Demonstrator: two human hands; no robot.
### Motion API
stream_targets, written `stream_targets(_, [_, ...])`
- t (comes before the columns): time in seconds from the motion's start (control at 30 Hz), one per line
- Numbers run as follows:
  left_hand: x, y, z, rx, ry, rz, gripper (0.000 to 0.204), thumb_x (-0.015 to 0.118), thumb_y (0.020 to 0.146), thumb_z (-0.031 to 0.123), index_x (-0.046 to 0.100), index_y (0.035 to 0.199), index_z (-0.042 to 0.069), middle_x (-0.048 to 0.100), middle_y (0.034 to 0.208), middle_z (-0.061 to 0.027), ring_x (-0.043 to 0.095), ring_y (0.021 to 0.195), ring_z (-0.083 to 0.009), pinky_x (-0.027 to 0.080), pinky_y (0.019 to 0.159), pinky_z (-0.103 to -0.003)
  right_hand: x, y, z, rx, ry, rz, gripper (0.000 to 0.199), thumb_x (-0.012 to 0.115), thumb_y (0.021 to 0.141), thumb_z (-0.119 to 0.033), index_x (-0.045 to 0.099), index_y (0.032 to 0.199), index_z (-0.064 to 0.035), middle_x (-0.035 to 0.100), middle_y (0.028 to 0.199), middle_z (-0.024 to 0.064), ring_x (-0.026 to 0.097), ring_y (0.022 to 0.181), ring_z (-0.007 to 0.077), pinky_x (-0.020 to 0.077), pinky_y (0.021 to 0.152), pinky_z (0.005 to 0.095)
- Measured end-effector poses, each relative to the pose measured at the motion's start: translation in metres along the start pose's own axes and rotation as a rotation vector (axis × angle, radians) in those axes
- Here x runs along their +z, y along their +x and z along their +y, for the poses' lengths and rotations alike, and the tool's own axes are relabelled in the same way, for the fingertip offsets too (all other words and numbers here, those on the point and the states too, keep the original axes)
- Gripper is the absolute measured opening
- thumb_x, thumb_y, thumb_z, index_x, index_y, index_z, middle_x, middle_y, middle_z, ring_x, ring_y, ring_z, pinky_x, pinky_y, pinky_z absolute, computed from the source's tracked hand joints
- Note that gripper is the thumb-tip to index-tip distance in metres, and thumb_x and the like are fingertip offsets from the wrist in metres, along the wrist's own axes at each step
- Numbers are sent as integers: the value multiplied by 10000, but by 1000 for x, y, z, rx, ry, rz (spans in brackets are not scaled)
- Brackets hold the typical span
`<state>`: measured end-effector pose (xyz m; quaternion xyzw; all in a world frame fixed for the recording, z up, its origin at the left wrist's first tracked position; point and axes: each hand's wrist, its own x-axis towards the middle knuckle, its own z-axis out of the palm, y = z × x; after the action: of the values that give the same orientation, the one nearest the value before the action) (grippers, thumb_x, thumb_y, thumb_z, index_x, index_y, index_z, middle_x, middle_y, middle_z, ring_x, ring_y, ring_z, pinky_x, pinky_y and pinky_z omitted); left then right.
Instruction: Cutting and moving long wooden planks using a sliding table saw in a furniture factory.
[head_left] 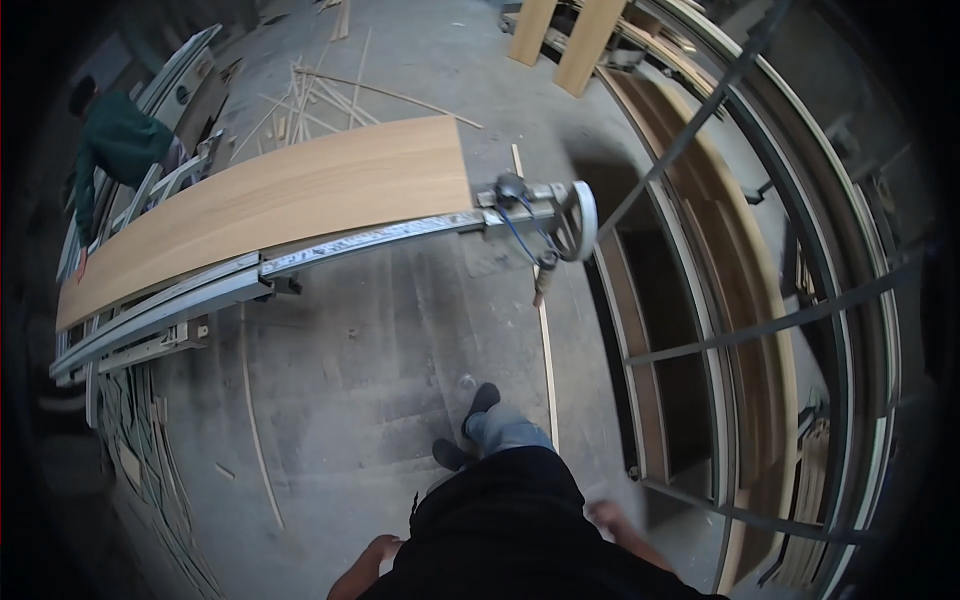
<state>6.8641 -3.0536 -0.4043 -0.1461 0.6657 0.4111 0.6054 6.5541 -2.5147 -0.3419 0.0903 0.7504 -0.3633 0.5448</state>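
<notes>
My left hand hangs beside my body at the lower edge, its fingers mostly hidden. On the other side, my right hand is smeared by motion, so its grip does not show. Neither hand visibly touches anything. Ahead of me, a long light wood-grain board lies across a machine with a metal rail. At the rail's right end is a round handwheel, with blue hoses and a hanging air-gun-like tool beside it.
A metal rack with long curved-looking boards stands on my right. A co-worker in a dark green top is at the far left by the board's end. Loose wood strips lie beyond the machine; a thin strip lies near my feet.
</notes>
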Motion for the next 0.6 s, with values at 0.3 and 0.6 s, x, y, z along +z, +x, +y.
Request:
stream_targets(0.3, [-207, -17, 119, -69, -518, 842, 400, 608, 833, 285, 610, 1123, 10, 667, 1001, -142, 630, 945, -207, 459, 844, -298, 36, 73, -66, 170, -28, 54, 359, 615, 816, -335, 680, 959, -12, 664, 869, 138, 601, 771, 158, 473, 665, 309])
stream_targets(0.6, [-385, -3, 322, 207, -575, 791, 347, 595, 862, 261, 617, 1115, 24, 632, 801, -68, 593, 584, -131, 480, 596, -300, -172, 149, -302, -366, 370, 529, 234, 648, 835, -214, 652, 964, -20, 624, 755, 51, 568, 665, 116, 467, 620, 264])
